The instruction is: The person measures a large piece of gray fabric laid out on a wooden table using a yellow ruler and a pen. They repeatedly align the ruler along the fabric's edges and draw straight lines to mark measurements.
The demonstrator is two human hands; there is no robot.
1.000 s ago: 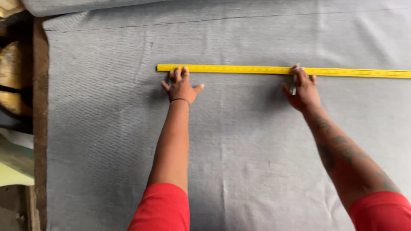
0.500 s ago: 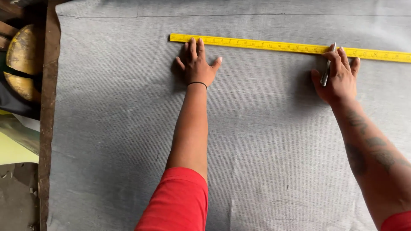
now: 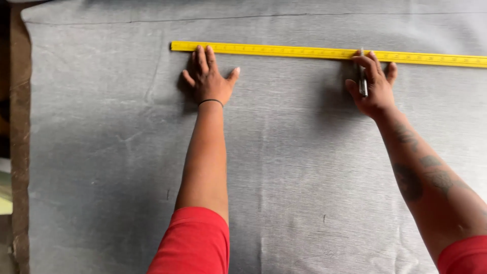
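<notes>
Fingers (image 3: 205, 57) of the left hand (image 3: 208, 78) lay spread and flat, gripping nothing, their tips touching the near edge of the yellow ruler (image 3: 304, 50) close to its left end. Further along, the right hand (image 3: 374, 86) was curled around a slim metal marking tool (image 3: 362, 81), its tip against the ruler's near edge. That ruler lay across the grey fabric (image 3: 284, 162) near the far edge of the surface. A strip of brown wooden surface (image 3: 19, 152) showed along the fabric's left edge.
</notes>
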